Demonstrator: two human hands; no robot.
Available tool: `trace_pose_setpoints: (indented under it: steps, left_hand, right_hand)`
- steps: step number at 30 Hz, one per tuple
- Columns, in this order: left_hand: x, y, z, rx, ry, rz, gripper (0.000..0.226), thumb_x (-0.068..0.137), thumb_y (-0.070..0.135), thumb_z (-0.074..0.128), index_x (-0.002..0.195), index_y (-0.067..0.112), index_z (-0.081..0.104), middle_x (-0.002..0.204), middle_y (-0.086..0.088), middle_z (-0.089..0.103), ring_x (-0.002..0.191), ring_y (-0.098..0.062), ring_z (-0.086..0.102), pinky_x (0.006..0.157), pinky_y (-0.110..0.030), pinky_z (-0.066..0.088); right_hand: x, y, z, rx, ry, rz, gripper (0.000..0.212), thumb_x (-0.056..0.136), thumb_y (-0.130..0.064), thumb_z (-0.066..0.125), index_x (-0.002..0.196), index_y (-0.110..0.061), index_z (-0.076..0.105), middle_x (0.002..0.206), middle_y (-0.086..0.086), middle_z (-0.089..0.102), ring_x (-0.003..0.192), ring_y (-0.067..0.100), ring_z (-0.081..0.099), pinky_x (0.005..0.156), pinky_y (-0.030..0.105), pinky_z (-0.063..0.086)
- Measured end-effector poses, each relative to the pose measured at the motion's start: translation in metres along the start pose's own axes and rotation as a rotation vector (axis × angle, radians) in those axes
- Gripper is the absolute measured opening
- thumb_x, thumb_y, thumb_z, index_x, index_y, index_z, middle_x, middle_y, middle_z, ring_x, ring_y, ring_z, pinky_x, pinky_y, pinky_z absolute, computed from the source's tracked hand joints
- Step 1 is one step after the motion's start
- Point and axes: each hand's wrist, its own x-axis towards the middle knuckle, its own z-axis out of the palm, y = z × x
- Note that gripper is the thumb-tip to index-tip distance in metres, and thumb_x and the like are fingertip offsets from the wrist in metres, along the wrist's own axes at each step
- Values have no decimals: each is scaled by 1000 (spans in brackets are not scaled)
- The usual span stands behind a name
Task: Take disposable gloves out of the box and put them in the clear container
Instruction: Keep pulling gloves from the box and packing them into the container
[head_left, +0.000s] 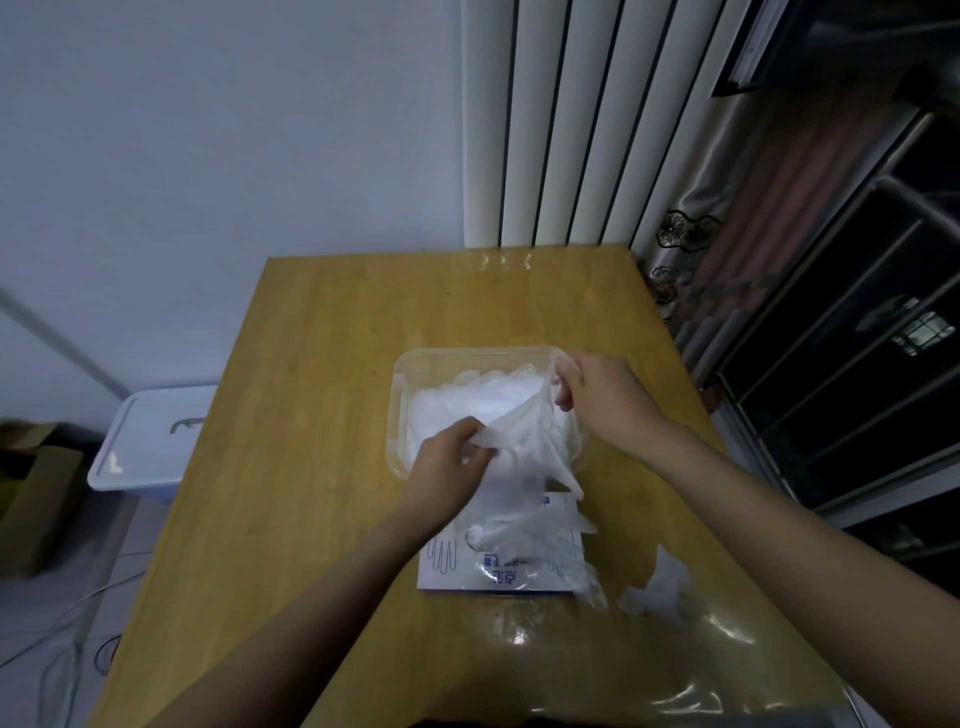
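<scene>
At the middle of the worktop (322, 389) your clear container (397, 415) sits with a white heap of gloves (467, 400) inside, too washed out for you to count them. Your left grip (449, 467) is at the container's 7 o'clock rim, fingers curled round one end of a thin glove (524, 431). Your right grip (602, 395) pinches the other end at the 3 o'clock rim, so the film hangs stretched between them over the container's near right part. Your right fingertips are partly veiled by that film. At 6 o'clock from the container the box (441, 566) lies flat. You cannot tell whether it touches the rim, because the held glove covers the join. Its blue print is half buried under loose gloves (519, 530). At 4 o'clock from the box a crumpled glove (654, 587) lies on the wood. Past it, toward 5 o'clock, a clear sheet (727, 654) shows only by its glints and is cut off at the lower edge. Off the worktop at 9 o'clock a white lidded bin (150, 441) stands on the floor.
</scene>
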Motion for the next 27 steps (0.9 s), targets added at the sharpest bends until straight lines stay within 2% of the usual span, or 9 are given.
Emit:
trace_pose_setpoints:
  steps: [4, 7, 10, 12, 15, 17, 20, 23, 27]
  left_hand:
    - [18, 0, -17, 0, 60, -97, 10, 89, 17, 59, 79, 17, 61, 72, 10, 62, 69, -10, 60, 58, -26, 44]
    - [28, 4, -27, 99, 38, -122, 13, 89, 22, 58, 78, 15, 61, 70, 5, 62, 63, -14, 56, 56, -28, 41]
    - [36, 13, -32, 164, -13, -93, 16, 89, 26, 57, 74, 20, 59, 73, 5, 64, 62, -11, 55, 56, -26, 40]
    - [41, 21, -32, 216, -29, -65, 15, 88, 26, 57, 75, 20, 58, 71, 9, 62, 64, -11, 55, 54, -25, 39]
    - [46, 29, -34, 258, -49, -25, 10, 87, 24, 59, 78, 21, 57, 70, 14, 56, 64, -9, 52, 52, -24, 36]
    - [50, 28, -40, 299, -86, -6, 7, 86, 19, 62, 81, 23, 59, 80, 9, 63, 72, -12, 57, 60, -27, 46]
    - [63, 27, -55, 335, -108, -4, 13, 83, 8, 63, 84, 20, 64, 90, 2, 67, 82, -15, 61, 71, -27, 49]
    - [78, 39, -71, 363, -51, 22, 11, 86, 9, 62, 87, 19, 65, 87, 6, 61, 85, -14, 59, 75, -28, 48]
    - [90, 55, -84, 330, 115, 79, 8, 87, 12, 58, 82, 18, 61, 90, 7, 64, 87, -17, 60, 69, -28, 44]
  right_hand:
    - [0, 5, 0, -249, -85, 62, 28, 95, -3, 40, 117, -13, 55, 120, 9, 57, 110, 25, 50, 84, 31, 42]
    - [-12, -14, 0, -106, -24, -143, 47, 95, -4, 48, 140, -13, 37, 140, 3, 38, 133, 18, 29, 105, 23, 26]
    - [-24, -37, 3, -55, -126, -277, 59, 93, -21, 58, 144, -18, 31, 147, -2, 32, 138, 13, 24, 110, 25, 23]
    - [-23, -41, 10, -150, -210, -276, 60, 92, -27, 60, 144, -19, 32, 146, -4, 34, 135, 14, 29, 105, 28, 31]
    - [-11, -37, 17, -197, -135, -266, 31, 96, -19, 52, 127, -16, 51, 128, 0, 53, 116, 18, 50, 87, 28, 42]
    - [-2, -33, 16, -208, -87, -249, 19, 97, -12, 47, 110, -14, 60, 113, 1, 60, 102, 19, 56, 75, 27, 41]
    - [14, -30, 9, -230, -71, -214, 19, 96, -8, 46, 102, -12, 64, 105, 4, 63, 94, 23, 58, 77, 36, 48]
    - [33, -32, -3, -210, -36, -153, 18, 97, -8, 46, 95, -12, 63, 88, 8, 64, 76, 27, 59, 63, 37, 46]
    - [50, -42, -22, -127, 26, -181, 22, 100, -13, 43, 94, -9, 63, 82, 9, 63, 68, 26, 55, 56, 35, 40]
